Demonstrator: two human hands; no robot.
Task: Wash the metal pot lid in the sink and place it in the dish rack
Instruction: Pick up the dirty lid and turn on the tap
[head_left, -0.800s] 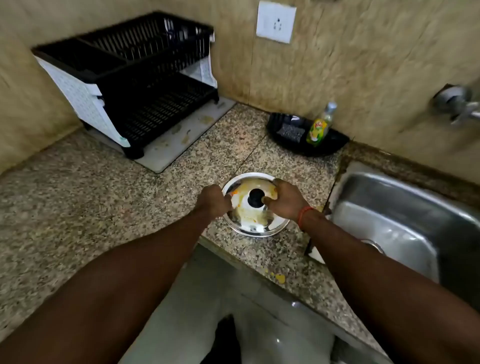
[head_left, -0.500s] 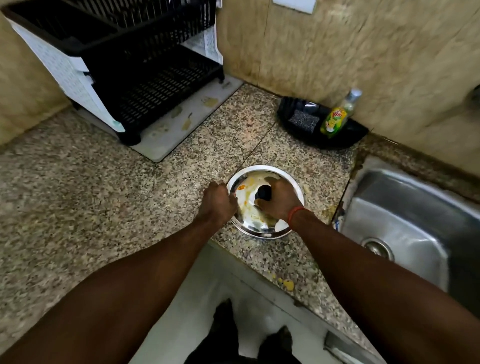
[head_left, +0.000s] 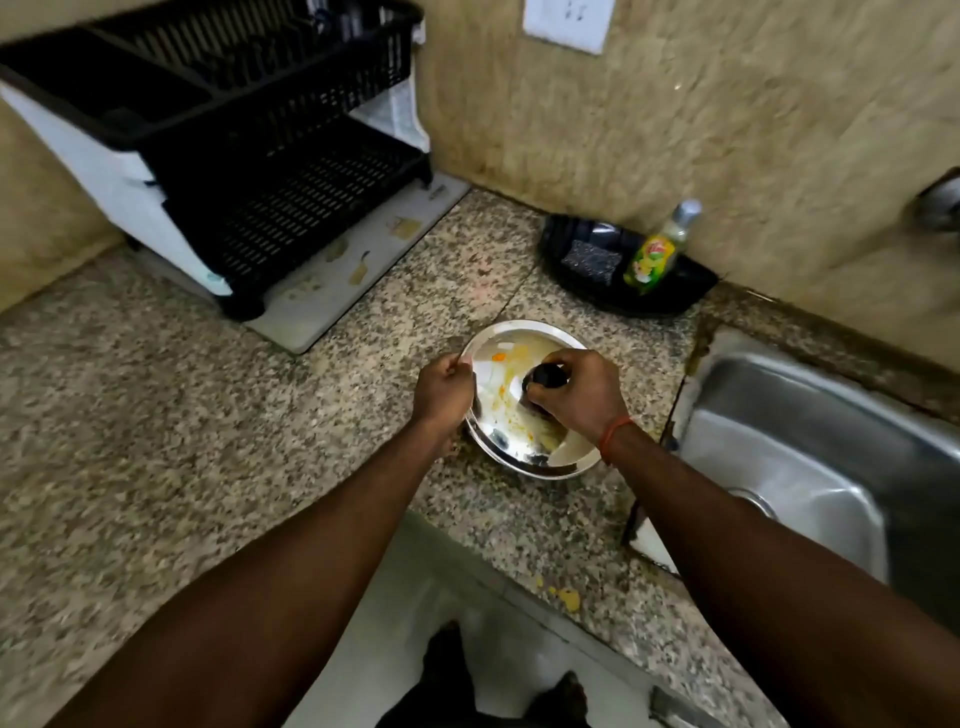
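The round metal pot lid (head_left: 506, 415), smeared with yellow and orange food, lies on the granite counter (head_left: 208, 441) near its front edge. My right hand (head_left: 579, 397) is closed around the lid's black knob. My left hand (head_left: 447, 389) pinches the lid's left rim. The lid looks slightly tilted, its left side raised. The steel sink (head_left: 810, 447) is to the right of the lid. The black two-tier dish rack (head_left: 249, 130) stands at the back left on a white mat.
A black tray (head_left: 680, 291) by the back wall holds a dish soap bottle (head_left: 657, 249) and a dark scrub pad (head_left: 589, 260). A tap (head_left: 940, 200) juts from the wall at the right edge. Yellow food bits (head_left: 569, 597) lie near the counter's front edge.
My right hand has closed fully over the knob. My left hand has shifted up onto the lid's left rim, and the lid's left side has tipped up a little.
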